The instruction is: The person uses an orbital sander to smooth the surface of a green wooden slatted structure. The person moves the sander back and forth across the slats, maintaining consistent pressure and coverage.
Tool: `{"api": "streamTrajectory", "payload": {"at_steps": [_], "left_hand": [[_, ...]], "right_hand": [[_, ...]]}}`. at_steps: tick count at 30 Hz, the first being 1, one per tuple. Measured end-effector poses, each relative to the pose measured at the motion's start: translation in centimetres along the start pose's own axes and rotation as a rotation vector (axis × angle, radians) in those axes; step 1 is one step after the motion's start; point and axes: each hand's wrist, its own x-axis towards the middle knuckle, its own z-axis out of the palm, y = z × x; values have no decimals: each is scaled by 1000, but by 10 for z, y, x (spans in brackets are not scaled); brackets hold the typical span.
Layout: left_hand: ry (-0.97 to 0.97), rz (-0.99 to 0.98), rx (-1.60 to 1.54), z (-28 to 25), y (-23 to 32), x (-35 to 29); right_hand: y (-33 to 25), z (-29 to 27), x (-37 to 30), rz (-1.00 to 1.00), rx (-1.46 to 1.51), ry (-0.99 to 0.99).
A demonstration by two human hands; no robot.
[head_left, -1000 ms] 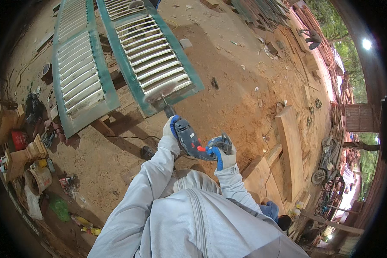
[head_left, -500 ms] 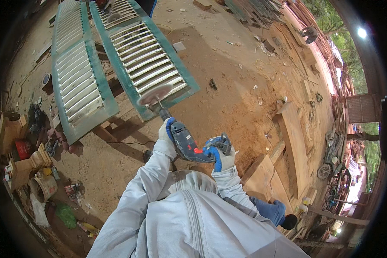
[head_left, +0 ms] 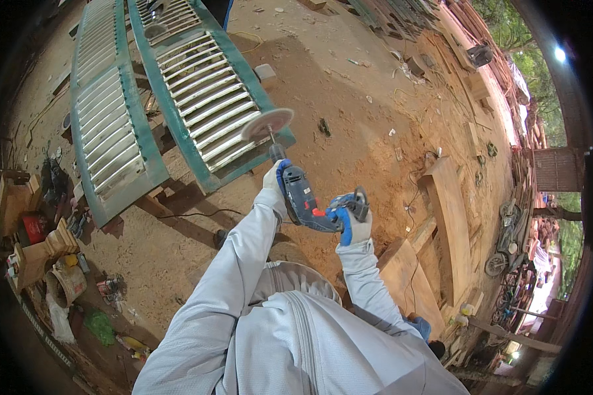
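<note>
Both my gloved hands are on a dark blue power drill with a round sanding disc at its tip. My left hand is wrapped round the drill's front, behind the chuck. Its rear handle is in my right hand, and a dark looped piece, perhaps bunched cord, sticks up there. Under and beyond the disc lies a louvered shutter with a green frame and pale slats. The disc overlaps the shutter's right edge; I cannot tell whether they touch. A second louvered shutter lies to its left.
Thick wooden planks lie at the right, with a person in blue by them. A bucket and a carved wooden piece are at the left. Cable runs over the dirt floor. A motorcycle stands far right.
The drill, its disc and both my hands have moved right and slightly away from me. The disc has shifted from the shutter's near end to its right edge. My grip stays the same.
</note>
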Motion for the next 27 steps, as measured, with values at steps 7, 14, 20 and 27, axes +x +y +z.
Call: {"api": "streamTrajectory", "payload": {"at_steps": [7, 14, 20, 27], "left_hand": [[53, 165, 96, 6, -20, 20], [-23, 53, -41, 2, -29, -1], [47, 237, 4, -30, -26, -23], [130, 299, -29, -63, -28, -41]], "right_hand": [[-6, -19, -7, 6, -9, -13], [2, -38, -15, 33, 51, -20], [21, -38, -30, 115, 105, -54], [22, -23, -44, 188, 81, -41]]}}
